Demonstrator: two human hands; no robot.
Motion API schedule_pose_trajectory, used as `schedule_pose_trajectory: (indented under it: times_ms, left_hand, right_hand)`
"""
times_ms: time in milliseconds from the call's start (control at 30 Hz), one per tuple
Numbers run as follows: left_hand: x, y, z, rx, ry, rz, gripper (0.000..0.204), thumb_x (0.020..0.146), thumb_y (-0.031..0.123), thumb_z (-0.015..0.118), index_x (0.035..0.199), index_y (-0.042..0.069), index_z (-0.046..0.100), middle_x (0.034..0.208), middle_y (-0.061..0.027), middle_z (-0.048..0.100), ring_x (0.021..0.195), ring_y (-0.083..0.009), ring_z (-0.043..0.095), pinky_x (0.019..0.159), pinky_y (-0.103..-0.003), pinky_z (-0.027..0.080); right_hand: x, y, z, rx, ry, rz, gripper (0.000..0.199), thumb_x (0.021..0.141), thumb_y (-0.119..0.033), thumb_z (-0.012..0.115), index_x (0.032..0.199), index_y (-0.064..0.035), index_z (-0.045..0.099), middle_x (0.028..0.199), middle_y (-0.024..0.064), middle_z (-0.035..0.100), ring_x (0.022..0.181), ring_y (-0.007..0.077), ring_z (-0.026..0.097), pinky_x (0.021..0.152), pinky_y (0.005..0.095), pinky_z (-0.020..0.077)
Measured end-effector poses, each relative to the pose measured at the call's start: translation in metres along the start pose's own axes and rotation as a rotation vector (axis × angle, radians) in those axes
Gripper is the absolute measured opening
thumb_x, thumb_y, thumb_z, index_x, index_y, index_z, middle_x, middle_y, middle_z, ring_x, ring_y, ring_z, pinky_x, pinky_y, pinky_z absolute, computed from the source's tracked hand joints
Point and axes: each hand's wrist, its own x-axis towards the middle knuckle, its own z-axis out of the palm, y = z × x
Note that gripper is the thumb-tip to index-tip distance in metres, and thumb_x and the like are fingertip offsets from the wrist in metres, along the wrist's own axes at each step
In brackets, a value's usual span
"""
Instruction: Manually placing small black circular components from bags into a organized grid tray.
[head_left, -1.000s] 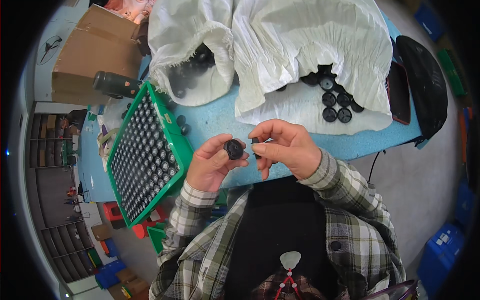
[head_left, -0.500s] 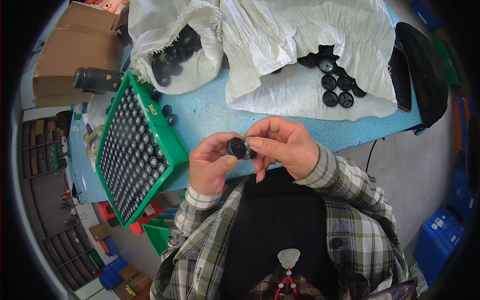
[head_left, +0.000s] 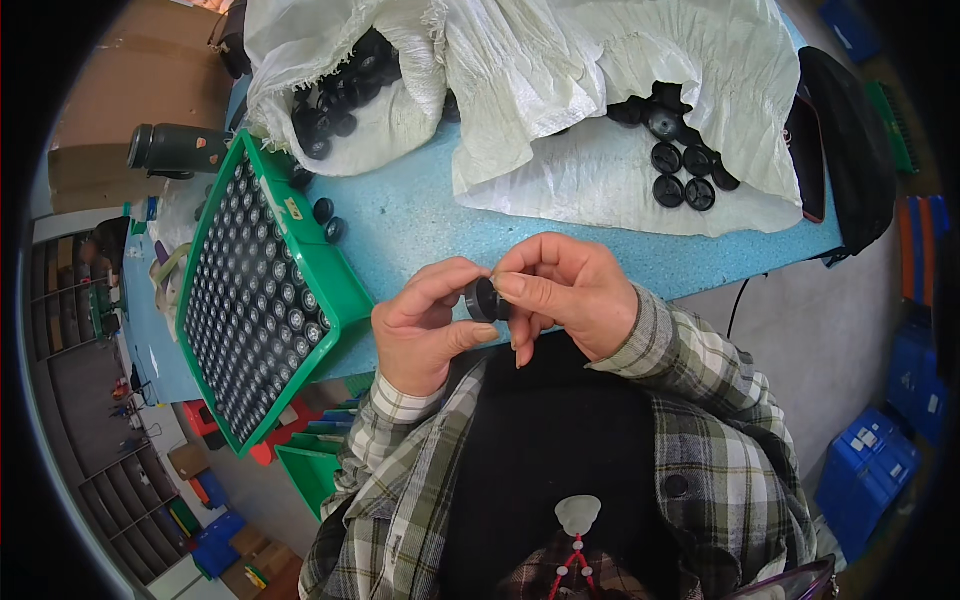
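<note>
I note a blue table [head_left: 400, 235] under and around the green tray [head_left: 318, 265]. White sacks [head_left: 530, 90] lie beyond and to the right of the tray. Right of the tray, the left hand [head_left: 420, 325] grasps a black cap [head_left: 480, 300]; the right hand [head_left: 578, 292] pinches a mostly hidden dark piece [head_left: 503, 306] at its face. Inside the tray, silver-centred black pieces [head_left: 255, 305] stand in close rows.

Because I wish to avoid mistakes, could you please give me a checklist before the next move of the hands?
1. Left hand holding the round black part: ok.
2. Right hand touching it: ok.
3. Its face undamaged: cannot tell, partly covered.
4. Green tray fully over table: not ok, near corner passes the edge.
5. Left white bag open: ok, black parts show inside.
</note>
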Motion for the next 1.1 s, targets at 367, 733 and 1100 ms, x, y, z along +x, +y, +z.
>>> schedule_pose_trajectory:
  times_ms: [367,733,1100]
  left_hand:
    - [0.0,0.001,-0.001,0.212,-0.016,0.085,0.047,0.061,0.005,0.077,0.103,-0.001,0.06,0.104,-0.0122,0.055,0.095,-0.02,0.054,0.082,-0.03,0.043]
    - [-0.002,0.005,0.001,0.363,-0.017,0.119,0.046,0.061,0.005,0.077,0.103,-0.004,0.059,0.102,-0.0122,0.054,0.094,-0.0208,0.055,0.083,-0.03,0.044]
    - [-0.004,0.003,0.005,0.428,0.047,0.224,0.04,0.063,0.008,0.076,0.1,0.001,0.062,0.098,-0.0112,0.057,0.088,-0.0204,0.057,0.077,-0.029,0.045]
  right_hand:
    - [0.001,0.006,0.002,-0.058,0.004,-0.076,0.02,0.085,-0.01,0.057,0.097,0.0043,0.048,0.079,0.0101,0.056,0.06,0.0149,0.059,0.05,0.0286,0.0527]
    - [-0.002,0.017,0.0,-0.081,-0.045,-0.226,0.022,0.086,-0.007,0.054,0.102,0.0046,0.045,0.084,0.0114,0.058,0.067,0.0141,0.059,0.059,0.0252,0.0511]
    - [-0.001,0.026,-0.004,-0.117,-0.114,-0.379,0.02,0.088,-0.002,0.05,0.106,0.0041,0.044,0.088,0.0112,0.057,0.077,0.0144,0.06,0.067,0.0256,0.051]
